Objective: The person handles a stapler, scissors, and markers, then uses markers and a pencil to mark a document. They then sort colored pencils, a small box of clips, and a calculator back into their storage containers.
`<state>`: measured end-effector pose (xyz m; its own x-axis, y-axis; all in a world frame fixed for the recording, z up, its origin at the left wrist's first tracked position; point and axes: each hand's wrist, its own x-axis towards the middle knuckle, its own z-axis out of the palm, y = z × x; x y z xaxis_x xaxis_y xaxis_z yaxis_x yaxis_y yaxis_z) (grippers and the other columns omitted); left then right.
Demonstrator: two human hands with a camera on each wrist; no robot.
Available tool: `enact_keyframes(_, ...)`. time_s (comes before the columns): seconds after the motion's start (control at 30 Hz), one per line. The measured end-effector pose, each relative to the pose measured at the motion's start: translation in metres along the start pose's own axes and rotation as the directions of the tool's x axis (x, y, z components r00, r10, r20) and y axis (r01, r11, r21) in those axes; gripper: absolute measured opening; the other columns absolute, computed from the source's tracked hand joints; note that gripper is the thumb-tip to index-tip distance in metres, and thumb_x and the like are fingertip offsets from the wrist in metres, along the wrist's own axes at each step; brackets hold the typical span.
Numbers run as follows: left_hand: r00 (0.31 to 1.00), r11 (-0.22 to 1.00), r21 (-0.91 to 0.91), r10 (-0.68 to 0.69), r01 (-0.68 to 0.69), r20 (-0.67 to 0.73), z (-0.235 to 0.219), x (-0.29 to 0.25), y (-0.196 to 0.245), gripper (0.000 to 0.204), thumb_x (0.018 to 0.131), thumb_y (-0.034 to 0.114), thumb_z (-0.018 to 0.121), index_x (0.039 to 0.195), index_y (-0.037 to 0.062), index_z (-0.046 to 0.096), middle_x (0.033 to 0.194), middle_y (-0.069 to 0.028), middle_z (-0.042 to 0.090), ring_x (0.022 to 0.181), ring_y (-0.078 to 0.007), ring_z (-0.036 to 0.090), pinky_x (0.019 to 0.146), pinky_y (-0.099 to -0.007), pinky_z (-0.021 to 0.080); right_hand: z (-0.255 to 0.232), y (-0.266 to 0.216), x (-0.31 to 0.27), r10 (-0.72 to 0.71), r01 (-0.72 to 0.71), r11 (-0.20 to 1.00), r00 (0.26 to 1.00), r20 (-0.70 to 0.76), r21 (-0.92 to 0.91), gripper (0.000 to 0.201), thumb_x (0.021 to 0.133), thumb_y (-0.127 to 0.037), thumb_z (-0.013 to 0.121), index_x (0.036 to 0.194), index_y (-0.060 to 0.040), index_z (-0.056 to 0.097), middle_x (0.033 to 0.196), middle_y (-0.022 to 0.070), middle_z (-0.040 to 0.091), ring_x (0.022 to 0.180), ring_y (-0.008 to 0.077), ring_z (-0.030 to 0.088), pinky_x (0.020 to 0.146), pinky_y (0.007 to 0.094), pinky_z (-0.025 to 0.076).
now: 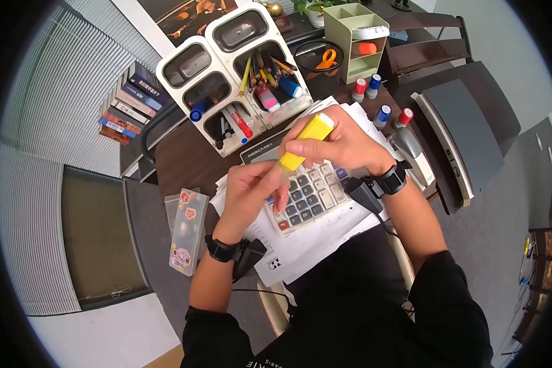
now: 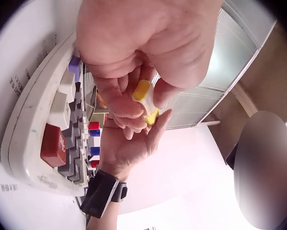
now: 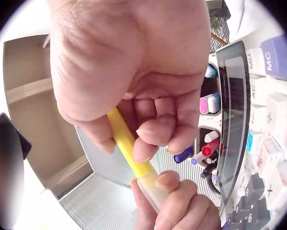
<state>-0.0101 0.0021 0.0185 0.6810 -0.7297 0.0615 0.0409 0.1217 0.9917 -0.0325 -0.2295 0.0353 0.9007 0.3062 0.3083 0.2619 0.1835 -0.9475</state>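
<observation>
Both hands meet over the calculator [image 1: 325, 197], on a flat yellow highlighter [image 1: 311, 140]. My right hand [image 1: 346, 142] grips its yellow body between thumb and fingers, and a white end shows past them. With thumb and fingertips my left hand [image 1: 249, 191] pinches the translucent cap end. In the right wrist view the clear cap [image 3: 152, 190] lines up with the yellow barrel [image 3: 125, 141]. A yellow end [image 2: 142, 89] shows between the left fingers in the left wrist view.
Papers [image 1: 288, 260] lie under the calculator. A white organizer [image 1: 205, 52] with pens and pencils stands behind. A clear stickered case [image 1: 187, 233] is at left. Red and blue capped bottles [image 1: 383, 115], a stapler [image 1: 414, 156] and a green holder [image 1: 343, 34] are at right.
</observation>
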Motion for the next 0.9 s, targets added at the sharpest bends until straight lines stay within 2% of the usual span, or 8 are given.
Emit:
enact_keyframes(0.17,0.995,0.986,-0.132,-0.092,0.096,0.038,-0.001,0.0,0.004,0.038,0.102,0.029,0.06,0.105,-0.009,0.067,0.073,-0.007,0.063,0.053,-0.0131,0.059,0.045,-0.0245,0.044,-0.001,0.001,0.001,0.023,-0.023,1.0,1.0,0.003,-0.005,0.015,0.094,-0.018,0.071,0.097,-0.0035,0.075,0.076,0.0029,0.07,0.058,0.0071,0.059,0.052,0.0219,0.045)
enact_keyframes(0.4,0.996,0.983,-0.164,-0.082,0.087,0.034,-0.001,0.001,0.004,0.034,0.102,0.024,0.06,0.104,-0.0093,0.068,0.071,-0.0067,0.062,0.052,-0.0127,0.058,0.044,-0.0243,0.043,0.0,0.001,0.002,0.004,-0.004,1.0,1.0,0.014,0.02,0.015,0.093,-0.015,0.071,0.098,-0.0025,0.075,0.077,0.0033,0.071,0.058,0.0068,0.059,0.052,0.0211,0.046)
enact_keyframes(0.47,1.0,0.999,-0.047,0.016,-0.017,-0.018,0.002,0.001,0.0,0.027,0.101,0.016,0.06,0.102,-0.0091,0.069,0.068,-0.006,0.062,0.052,-0.0114,0.058,0.045,-0.0237,0.043,0.003,-0.002,0.002,-0.006,0.006,1.0,1.0,-0.029,0.016,0.014,0.093,-0.015,0.07,0.098,-0.0023,0.075,0.078,0.0034,0.071,0.058,0.0067,0.06,0.052,0.0211,0.047)
enact_keyframes(0.5,1.0,0.999,-0.051,0.011,-0.012,-0.016,0.004,0.001,0.001,0.027,0.101,0.016,0.06,0.102,-0.0091,0.069,0.068,-0.006,0.062,0.052,-0.0114,0.058,0.045,-0.0237,0.043,0.005,-0.002,0.001,-0.014,0.016,1.0,0.998,-0.068,0.017,0.014,0.093,-0.014,0.07,0.098,-0.0021,0.076,0.078,0.0035,0.071,0.058,0.0065,0.06,0.052,0.0211,0.047)
enact_keyframes(0.57,0.988,0.986,0.13,0.12,-0.108,-0.093,0.01,0.0,0.005,0.022,0.099,0.011,0.061,0.1,-0.0089,0.07,0.066,-0.0055,0.062,0.052,-0.0099,0.057,0.046,-0.0233,0.043,0.007,0.0,0.0,-0.021,0.022,1.0,0.996,-0.091,0.014,0.014,0.092,-0.013,0.07,0.097,-0.002,0.076,0.078,0.0037,0.071,0.058,0.0065,0.061,0.052,0.0212,0.047)
enact_keyframes(0.7,0.957,0.94,0.283,0.242,-0.191,-0.16,0.016,0.001,0.008,0.02,0.098,0.009,0.063,0.101,-0.0095,0.069,0.067,-0.0058,0.063,0.051,-0.0094,0.056,0.046,-0.0234,0.043,0.01,0.0,0.002,-0.05,0.049,0.999,0.989,-0.137,-0.013,0.014,0.092,-0.012,0.069,0.094,0.0,0.076,0.075,0.0054,0.071,0.054,0.0074,0.061,0.05,0.0213,0.047)
enact_keyframes(0.77,0.992,0.996,0.05,0.081,-0.076,-0.098,0.012,-0.001,0.005,0.023,0.099,0.012,0.061,0.102,-0.0096,0.068,0.064,-0.0051,0.061,0.05,-0.0103,0.056,0.044,-0.0238,0.042,0.009,0.0,0.0,-0.042,0.044,0.999,0.989,-0.145,0.011,0.014,0.092,-0.011,0.068,0.094,0.0007,0.075,0.074,0.006,0.071,0.053,0.0076,0.061,0.05,0.0212,0.047)
enact_keyframes(0.9,0.999,0.988,-0.147,-0.037,0.037,0.002,0.003,-0.003,0.003,0.029,0.101,0.018,0.06,0.102,-0.01,0.067,0.06,-0.0044,0.057,0.048,-0.0114,0.056,0.043,-0.0245,0.04,0.009,0.001,-0.001,0.011,-0.006,0.998,0.996,-0.093,0.058,0.014,0.092,-0.011,0.067,0.092,0.0013,0.074,0.075,0.0084,0.072,0.052,0.0081,0.061,0.048,0.0213,0.047)
